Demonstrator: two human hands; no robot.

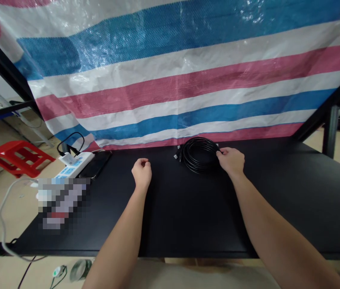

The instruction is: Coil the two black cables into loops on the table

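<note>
A coiled black cable (192, 163) lies near the back edge of the black tabletop (185, 216), with its silvery connector ends showing at the coil's left side. My right hand (232, 160) pinches the right side of the coil between thumb and fingers. To the left of the coil and apart from it, my left hand (142, 172) rests over the tabletop with its fingers curled in. Whether anything sits inside those curled fingers is hidden.
A white power strip (78, 165) with a plugged-in charger stands at the left edge beside a dark phone (96, 165). A pixelated patch covers something in front of them. A striped sheet (176, 88) hangs behind; a red stool (21, 156) is on the floor at left.
</note>
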